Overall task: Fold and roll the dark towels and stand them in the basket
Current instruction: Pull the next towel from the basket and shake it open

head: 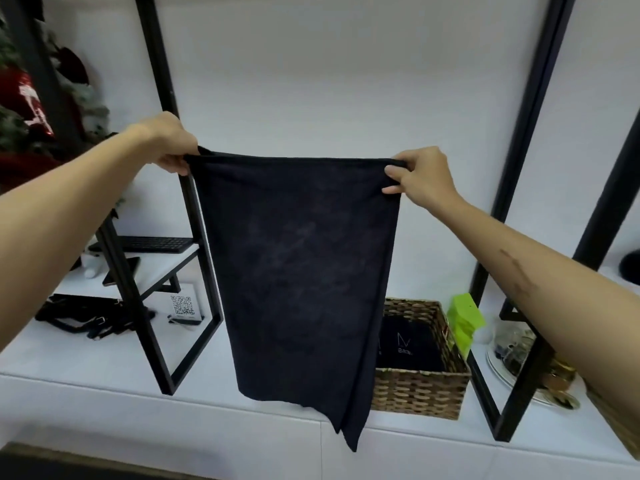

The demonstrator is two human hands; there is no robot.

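Both arms are raised in front of the white wall. The left hand (171,147) pinches the upper left corner of a dark towel (298,271); its grip is closed on the cloth, fingers curled over the hem. The right hand (420,176) pinches the upper right corner, thumb in front and fingers behind, likewise closed on the fabric. The top edge is drawn nearly taut between the two hands. The towel hangs full length in the air, clear of the white worktop (104,368), and its lower edge slopes down to a point on the right.

A woven basket (420,393) stands on the worktop behind and right of the hanging towel, partly hidden by it. Dark folded fabric (412,348) with pale lettering lies inside it. A bright green object (464,320) sits just beside the basket's right rim.

A black metal frame (180,278) stands on the worktop to the left. A card with a QR code (182,304) rests within it, near black straps (86,317). A dark keyboard (156,244) lies on the raised shelf behind.
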